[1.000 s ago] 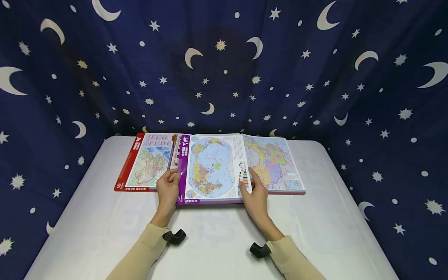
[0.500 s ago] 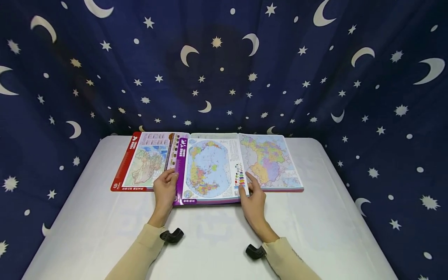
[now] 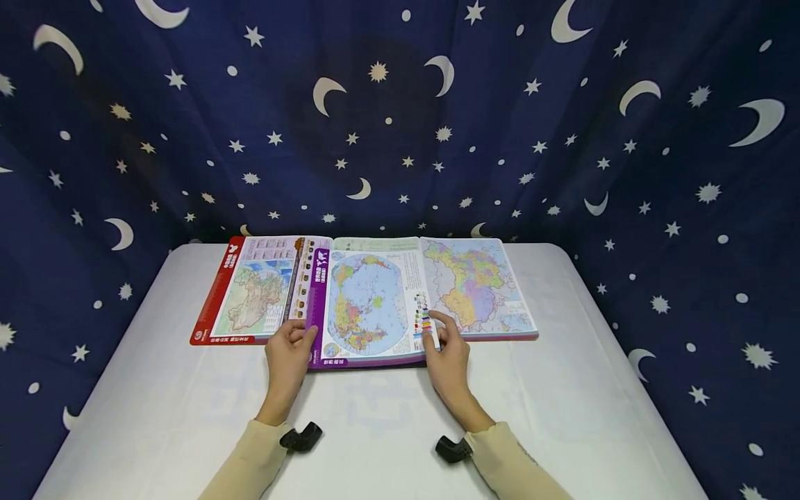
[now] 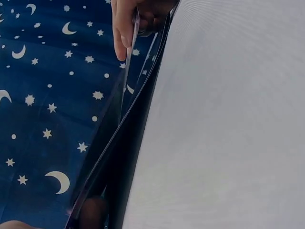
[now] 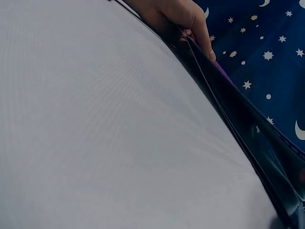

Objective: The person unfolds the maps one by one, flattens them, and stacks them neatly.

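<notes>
Here — purple-edged map (image 3: 369, 302) in left fingers (image 3: 289, 329) and right fingers (image 3: 447, 323).

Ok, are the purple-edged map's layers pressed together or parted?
Partly parted: the left wrist view shows a gap between layers of the purple-edged map near the right hand.

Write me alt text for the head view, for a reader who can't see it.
A left hand and a right hand hold a purple-edged world map by its left and right edges. It partly covers a red-edged China map beside a pastel-coloured map on a white-covered table, before a navy moon-and-star curtain.
</notes>
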